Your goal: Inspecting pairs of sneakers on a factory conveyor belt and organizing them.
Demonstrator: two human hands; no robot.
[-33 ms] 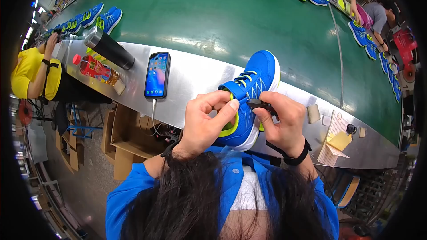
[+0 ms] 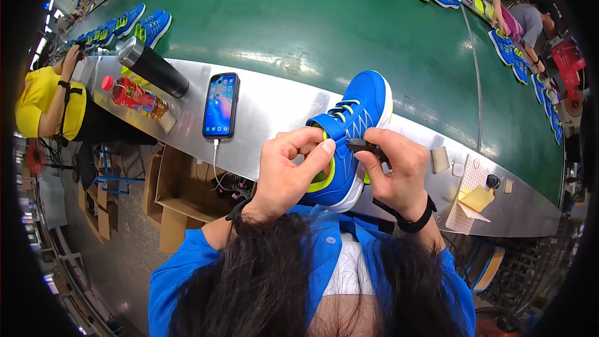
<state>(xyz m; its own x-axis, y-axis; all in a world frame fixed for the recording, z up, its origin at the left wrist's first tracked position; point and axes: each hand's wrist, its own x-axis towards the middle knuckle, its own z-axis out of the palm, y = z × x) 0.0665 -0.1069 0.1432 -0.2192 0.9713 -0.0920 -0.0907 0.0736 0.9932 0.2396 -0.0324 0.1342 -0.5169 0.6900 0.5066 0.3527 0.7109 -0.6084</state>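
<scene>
A blue sneaker (image 2: 369, 100) with yellow-green lining, a strap and a white sole lies in front of me, its toe pointing away over the green surface. My left hand (image 2: 288, 165) is closed on the sneaker's collar by the strap, thumb and forefinger pinching the edge. Between the thumb and fingers of my right hand (image 2: 402, 165) is a small black tool (image 2: 359, 145). Its tip meets the side of the upper just beside the strap; the rest of it is hidden in the hand, so its exact kind does not show.
Left on the metal ledge (image 2: 262, 93) are a plugged-in phone (image 2: 221, 106), a black tumbler (image 2: 153, 67) and a red-capped drink bottle (image 2: 134, 97). A notepad (image 2: 465, 203) lies at right. The green belt (image 2: 268, 19) carries more blue sneakers (image 2: 156, 27). Co-workers stand left and far right; a cardboard box (image 2: 187, 181) sits below.
</scene>
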